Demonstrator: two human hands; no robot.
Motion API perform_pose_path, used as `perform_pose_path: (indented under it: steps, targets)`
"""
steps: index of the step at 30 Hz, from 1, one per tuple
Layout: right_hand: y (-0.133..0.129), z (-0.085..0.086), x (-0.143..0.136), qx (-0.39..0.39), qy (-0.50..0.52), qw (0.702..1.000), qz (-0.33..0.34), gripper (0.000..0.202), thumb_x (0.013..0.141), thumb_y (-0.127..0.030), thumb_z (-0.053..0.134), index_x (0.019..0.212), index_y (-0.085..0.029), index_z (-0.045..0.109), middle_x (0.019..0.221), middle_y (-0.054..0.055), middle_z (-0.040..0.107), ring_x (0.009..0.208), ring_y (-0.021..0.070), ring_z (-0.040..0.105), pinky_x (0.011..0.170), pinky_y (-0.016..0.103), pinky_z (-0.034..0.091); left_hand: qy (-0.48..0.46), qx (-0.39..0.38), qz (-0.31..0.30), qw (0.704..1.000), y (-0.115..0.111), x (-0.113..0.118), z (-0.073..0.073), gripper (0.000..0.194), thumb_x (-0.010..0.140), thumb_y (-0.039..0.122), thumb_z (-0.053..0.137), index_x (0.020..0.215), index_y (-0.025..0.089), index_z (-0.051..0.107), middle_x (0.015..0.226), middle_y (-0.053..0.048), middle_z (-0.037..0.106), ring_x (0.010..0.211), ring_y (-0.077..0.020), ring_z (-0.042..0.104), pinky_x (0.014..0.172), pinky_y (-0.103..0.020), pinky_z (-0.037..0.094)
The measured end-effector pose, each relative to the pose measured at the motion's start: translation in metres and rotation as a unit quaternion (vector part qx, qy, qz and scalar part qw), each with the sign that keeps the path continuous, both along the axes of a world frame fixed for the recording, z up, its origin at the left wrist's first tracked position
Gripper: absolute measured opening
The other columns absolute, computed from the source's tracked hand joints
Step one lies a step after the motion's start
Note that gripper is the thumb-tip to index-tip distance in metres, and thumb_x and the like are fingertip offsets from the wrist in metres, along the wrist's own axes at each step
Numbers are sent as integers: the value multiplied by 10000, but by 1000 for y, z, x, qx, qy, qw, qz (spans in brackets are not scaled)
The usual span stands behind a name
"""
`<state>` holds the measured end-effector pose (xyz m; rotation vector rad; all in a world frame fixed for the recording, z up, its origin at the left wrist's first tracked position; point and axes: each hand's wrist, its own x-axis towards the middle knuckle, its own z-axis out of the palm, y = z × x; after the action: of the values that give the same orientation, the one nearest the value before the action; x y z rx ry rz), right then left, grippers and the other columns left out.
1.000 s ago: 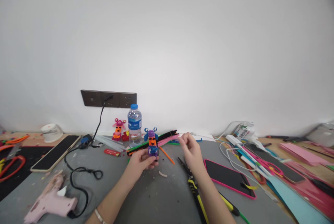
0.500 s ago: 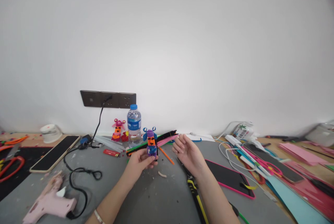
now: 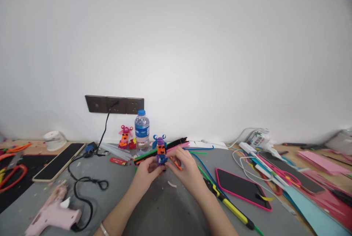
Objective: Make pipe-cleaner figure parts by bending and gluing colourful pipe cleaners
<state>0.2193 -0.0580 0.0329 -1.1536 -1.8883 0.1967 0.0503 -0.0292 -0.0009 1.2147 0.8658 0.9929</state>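
Note:
A small purple, orange and blue figure [image 3: 161, 150] with curled blue loops on top stands upright between my hands. My left hand [image 3: 146, 173] grips its lower part from the left, fingers closed. From the right, my right hand [image 3: 184, 165] has its bent fingertips at the figure's base, closed on it. Behind the figure lies a bundle of black, green and pink pipe cleaners [image 3: 176, 143]. A similar pink and orange figure [image 3: 124, 137] stands beside the water bottle [image 3: 142, 133].
A pink glue gun [image 3: 52, 214] and a phone [image 3: 59, 162] lie left. On the right are yellow-black pliers [image 3: 233, 209], a pink-edged tablet [image 3: 243, 189], cables, pink scissors [image 3: 287, 178] and coloured sheets [image 3: 321, 162]. A black cord [image 3: 79, 179] runs from the wall socket.
My right hand has moved left and down to the figure and closed on its base. My left hand still holds the figure. The pliers now show further right at a different slant.

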Motion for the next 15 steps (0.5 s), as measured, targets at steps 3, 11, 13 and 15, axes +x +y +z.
perform_pose_path:
  steps: [3,11,13,15]
  targets:
    - [1,-2,0,20,-35,999,-13,125,815,-109,663,868,-205,605,741,-7,570,651,163,496,662,287,353,8,4,0,1000,0,0,0,430,613,415,819,910,133,688,799,-76,761,792,-250,703,676,-319,563]
    - [3,-5,-1,66,-83,994,-2,126,853,-95,610,900,-209,591,821,12,622,737,173,564,698,300,338,7,20,1,1000,0,1,-2,401,638,398,805,915,131,692,788,-69,748,758,-233,691,657,-309,557]
    - [3,-5,-1,76,-87,993,-5,121,861,-95,597,893,-211,590,829,13,628,754,175,570,702,303,336,7,22,2,1000,-1,1,-2,400,633,395,809,911,130,695,771,-65,743,744,-230,688,650,-307,557]
    - [3,-6,-1,80,-87,993,-8,122,864,-94,588,899,-211,590,822,12,627,751,173,571,702,303,336,10,23,5,1000,-1,2,-2,400,629,391,811,909,130,696,767,-65,741,738,-228,686,650,-306,556]
